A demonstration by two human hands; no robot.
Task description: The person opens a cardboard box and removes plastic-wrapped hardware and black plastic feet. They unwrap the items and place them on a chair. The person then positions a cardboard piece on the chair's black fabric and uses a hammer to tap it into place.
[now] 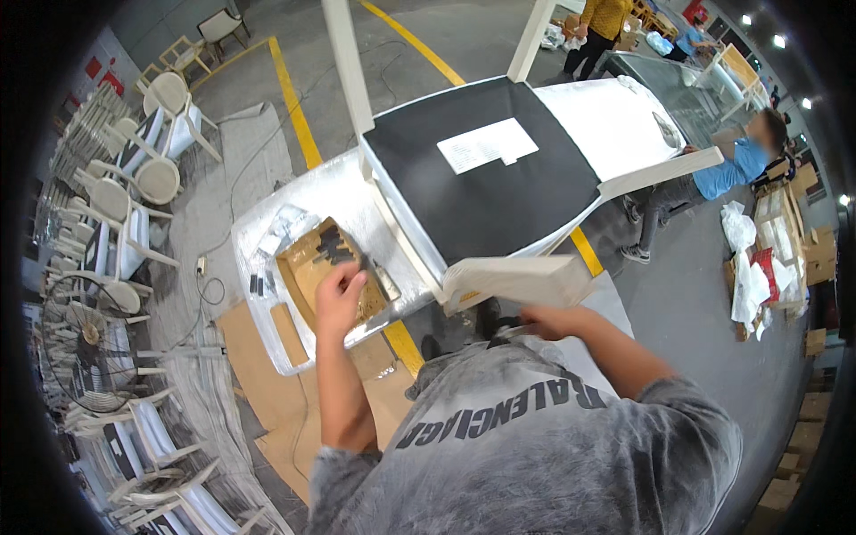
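Observation:
An upside-down chair lies in front of me, its black seat underside (481, 196) facing up with a white paper label (488, 145) on it. Pale wooden legs (348, 67) rise from its corners, and the near one (517, 278) is close to my body. My left hand (339, 301) hangs over the near side of a shallow cardboard box (299, 287) with dark strips inside; its fingers are curled, and anything in them is too small to name. By my waist, beside the near leg, my right hand (551, 323) is closed, its fingers partly hidden and slightly blurred.
The chair rests on a plastic-wrapped bench (267, 218). Flat cardboard (259, 366) covers the floor at left, near rows of pale chairs (107, 196) and a standing fan (89, 334). A co-worker in a blue shirt (727, 169) stands at right, near cartons (816, 254).

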